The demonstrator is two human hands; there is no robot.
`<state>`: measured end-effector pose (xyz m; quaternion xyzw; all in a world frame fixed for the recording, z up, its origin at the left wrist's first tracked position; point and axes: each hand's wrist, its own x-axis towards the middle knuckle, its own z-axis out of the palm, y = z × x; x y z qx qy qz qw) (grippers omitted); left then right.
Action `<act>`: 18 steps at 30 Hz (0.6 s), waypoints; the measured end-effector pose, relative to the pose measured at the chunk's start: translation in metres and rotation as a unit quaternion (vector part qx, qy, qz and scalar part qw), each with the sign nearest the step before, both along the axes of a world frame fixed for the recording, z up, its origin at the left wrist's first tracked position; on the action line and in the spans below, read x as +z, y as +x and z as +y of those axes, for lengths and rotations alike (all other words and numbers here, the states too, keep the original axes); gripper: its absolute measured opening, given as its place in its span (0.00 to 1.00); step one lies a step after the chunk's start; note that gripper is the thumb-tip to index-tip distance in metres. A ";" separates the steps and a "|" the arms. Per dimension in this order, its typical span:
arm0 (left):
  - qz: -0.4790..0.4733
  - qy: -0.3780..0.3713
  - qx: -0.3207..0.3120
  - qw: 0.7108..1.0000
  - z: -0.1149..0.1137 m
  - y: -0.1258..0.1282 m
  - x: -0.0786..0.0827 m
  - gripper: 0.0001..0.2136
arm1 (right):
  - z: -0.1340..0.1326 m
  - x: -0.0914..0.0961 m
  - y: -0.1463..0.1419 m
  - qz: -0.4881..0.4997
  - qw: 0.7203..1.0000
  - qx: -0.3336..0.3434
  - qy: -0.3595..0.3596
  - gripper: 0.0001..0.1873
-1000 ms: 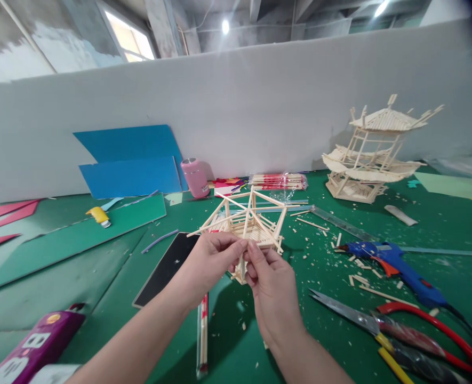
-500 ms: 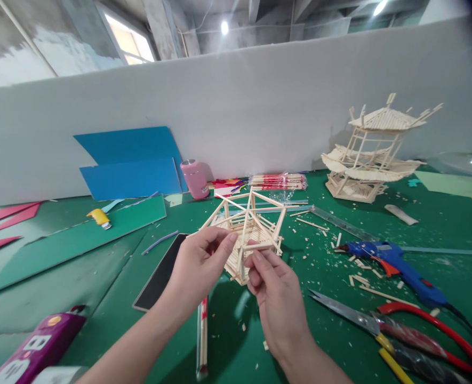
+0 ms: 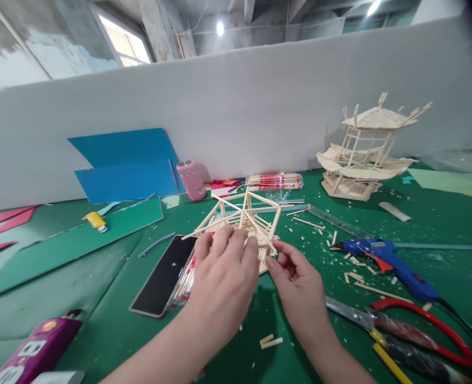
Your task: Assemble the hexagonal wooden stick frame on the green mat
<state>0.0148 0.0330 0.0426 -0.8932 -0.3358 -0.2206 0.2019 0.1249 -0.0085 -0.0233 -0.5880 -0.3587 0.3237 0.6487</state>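
A small open pavilion frame of pale wooden sticks point(image 3: 241, 213) stands in front of me, with a slatted floor and slanted posts. My left hand point(image 3: 228, 266) lies over its near side, back upward and fingers curled down onto the sticks; the fingertips are hidden. At the frame's near right corner, my right hand point(image 3: 297, 282) pinches with thumb and forefinger against the stick ends. Whether a loose piece is in that pinch is too small to tell. Two short stick pieces point(image 3: 271, 342) lie on the green table between my forearms.
A blue glue gun point(image 3: 391, 261) and red-handled scissors point(image 3: 420, 330) lie to the right. Behind stands a larger stick pavilion point(image 3: 366, 154). Leftward are a phone point(image 3: 164, 277), a packet of sticks point(image 3: 183, 282), a yellow cutter point(image 3: 95, 220) and a pink bottle point(image 3: 191, 181).
My left hand has swung right and turned back-up over the frame's near side. My right hand has shifted right to the near corner. The view has moved slightly.
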 end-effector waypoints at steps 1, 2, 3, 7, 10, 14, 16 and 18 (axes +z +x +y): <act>0.011 0.021 0.003 1.000 0.000 0.003 -0.003 0.07 | 0.002 0.000 0.002 -0.051 0.999 0.001 0.005 0.15; 0.020 0.038 0.003 0.999 0.001 0.004 -0.006 0.06 | 0.004 0.000 0.004 -0.095 0.995 0.000 0.013 0.14; 0.025 0.052 0.002 0.998 0.001 0.006 -0.008 0.06 | 0.005 0.000 0.005 -0.127 0.992 -0.002 0.022 0.13; 0.017 0.094 -0.021 0.995 0.005 0.006 -0.013 0.10 | 0.011 -0.001 0.008 -0.158 0.986 -0.006 0.046 0.10; -0.002 0.116 -0.050 0.992 0.009 0.005 -0.016 0.11 | 0.013 -0.002 0.009 -0.164 0.985 -0.009 0.057 0.09; -0.015 0.122 -0.076 0.989 0.014 0.004 -0.020 0.09 | 0.014 -0.004 0.009 -0.168 0.983 -0.014 0.066 0.08; -0.015 0.122 -0.084 0.989 0.015 0.003 -0.020 0.08 | 0.014 -0.004 0.009 -0.169 0.983 -0.016 0.068 0.08; -0.015 0.117 -0.087 0.989 0.016 0.002 -0.020 0.07 | 0.014 -0.003 0.009 -0.170 0.983 -0.017 0.068 0.08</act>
